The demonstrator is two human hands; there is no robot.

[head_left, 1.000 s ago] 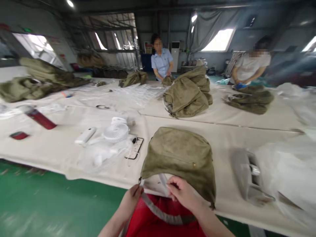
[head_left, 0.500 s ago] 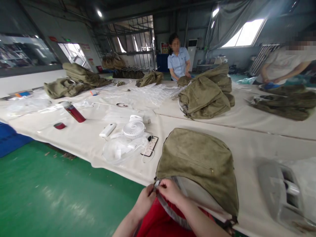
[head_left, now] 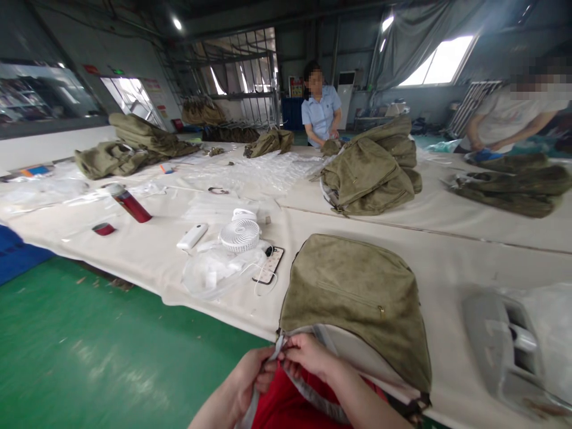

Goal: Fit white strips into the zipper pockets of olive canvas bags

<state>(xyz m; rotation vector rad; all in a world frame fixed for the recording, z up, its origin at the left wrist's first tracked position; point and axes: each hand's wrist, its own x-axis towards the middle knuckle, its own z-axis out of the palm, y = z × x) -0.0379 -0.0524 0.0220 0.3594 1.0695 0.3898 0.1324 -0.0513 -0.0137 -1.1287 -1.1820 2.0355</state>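
In front of me an olive-green bag (head_left: 353,280) lies on the table, its pale lining showing along the near side. A grey strap (head_left: 313,396) curves from the bag's left corner across my red clothing. My left hand (head_left: 257,369) is closed around a light grey strip (head_left: 277,347) whose tail hangs down past the wrist. My right hand (head_left: 308,354) pinches at the strap beside that corner, close to the left fingers. What exactly sits between the right fingertips is partly hidden.
Left of the bag lie a phone (head_left: 271,265), a white fan (head_left: 240,235), a white power bank (head_left: 192,237) and a red thermos (head_left: 131,204). A grey tape dispenser (head_left: 496,339) stands right. More olive bags (head_left: 370,173) lie further back. Two people work across the table.
My left hand has moved down and left, drawing out the light grey strip, which now hangs below it. My right hand stays near the bag's corner, slightly lower.
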